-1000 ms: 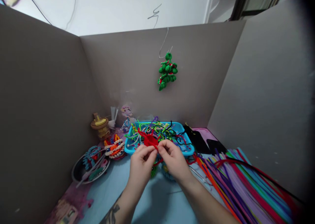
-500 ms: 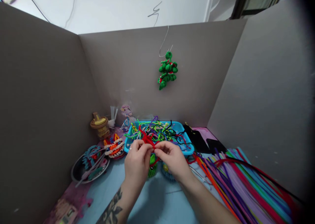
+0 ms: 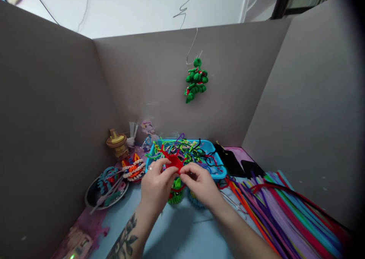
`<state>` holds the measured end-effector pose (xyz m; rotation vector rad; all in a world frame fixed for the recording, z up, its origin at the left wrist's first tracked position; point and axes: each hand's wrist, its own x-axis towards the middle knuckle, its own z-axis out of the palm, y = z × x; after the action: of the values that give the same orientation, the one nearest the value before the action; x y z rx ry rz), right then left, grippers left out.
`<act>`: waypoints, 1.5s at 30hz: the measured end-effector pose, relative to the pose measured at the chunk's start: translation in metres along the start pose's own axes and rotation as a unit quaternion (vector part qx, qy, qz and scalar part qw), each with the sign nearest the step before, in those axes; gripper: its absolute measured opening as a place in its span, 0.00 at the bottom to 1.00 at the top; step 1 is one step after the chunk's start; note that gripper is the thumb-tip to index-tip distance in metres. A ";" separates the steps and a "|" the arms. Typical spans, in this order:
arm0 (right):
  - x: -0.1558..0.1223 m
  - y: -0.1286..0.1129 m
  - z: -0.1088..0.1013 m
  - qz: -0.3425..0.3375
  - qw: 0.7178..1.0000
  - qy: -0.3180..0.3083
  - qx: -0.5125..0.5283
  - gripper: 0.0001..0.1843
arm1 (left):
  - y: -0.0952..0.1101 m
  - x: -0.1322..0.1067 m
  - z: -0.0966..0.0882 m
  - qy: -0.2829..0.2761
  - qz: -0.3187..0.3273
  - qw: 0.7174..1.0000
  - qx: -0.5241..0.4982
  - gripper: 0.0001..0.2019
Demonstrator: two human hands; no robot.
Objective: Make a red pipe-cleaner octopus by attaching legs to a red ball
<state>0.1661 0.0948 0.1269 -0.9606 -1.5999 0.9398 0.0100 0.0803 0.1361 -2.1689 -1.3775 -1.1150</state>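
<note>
Both my hands meet over the light blue table, pinching a red pipe-cleaner piece [image 3: 172, 161] with several prongs. My left hand [image 3: 155, 185] is closed on its lower left side; a ring shows on one finger. My right hand [image 3: 200, 183] pinches its lower right end. Just below the hands sits a small green pipe-cleaner figure [image 3: 175, 194]. Behind the red piece is a blue tray [image 3: 219, 165] heaped with tangled pipe cleaners of many colours.
Long pipe cleaners [image 3: 282, 213] lie fanned out at the right. A dark dish [image 3: 94, 198] with craft pieces, an orange and white figure [image 3: 132, 168] and a brown jar [image 3: 116, 144] stand at the left. A green figure [image 3: 196, 80] hangs on the grey cardboard wall [image 3: 159, 80].
My left hand has turned, its fingers now reaching over the red piece from the left. The right hand has stayed pinched on it. The view has shifted slightly.
</note>
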 end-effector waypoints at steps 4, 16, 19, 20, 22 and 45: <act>0.000 -0.004 -0.001 -0.036 0.997 0.007 -0.066 0.08 | 0.003 0.001 -0.004 -0.034 0.017 0.999 0.016 0.07; 0.000 -0.002 0.004 -0.006 0.998 0.019 -0.057 0.11 | 0.009 0.003 -0.007 -0.060 0.043 0.996 0.039 0.05; 0.001 -0.002 0.002 0.047 0.999 0.012 -0.017 0.10 | 0.009 0.002 -0.005 -0.058 0.060 0.996 0.027 0.05; 0.001 -0.003 0.001 0.070 0.998 0.005 -0.001 0.10 | 0.010 0.002 -0.004 -0.056 0.065 0.996 0.020 0.06; 0.002 -0.004 -0.001 0.107 0.994 -0.006 0.025 0.10 | 0.009 0.002 -0.004 -0.056 0.065 0.996 -0.003 0.07; -0.002 -0.010 0.000 -0.003 0.999 -0.017 -0.038 0.02 | 0.002 0.012 -0.013 -0.177 -0.238 0.894 -0.335 0.10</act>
<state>0.1653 0.0893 0.1358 -0.9959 -1.6774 0.8999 0.0086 0.0784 0.1538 -2.6859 -1.9891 -1.6222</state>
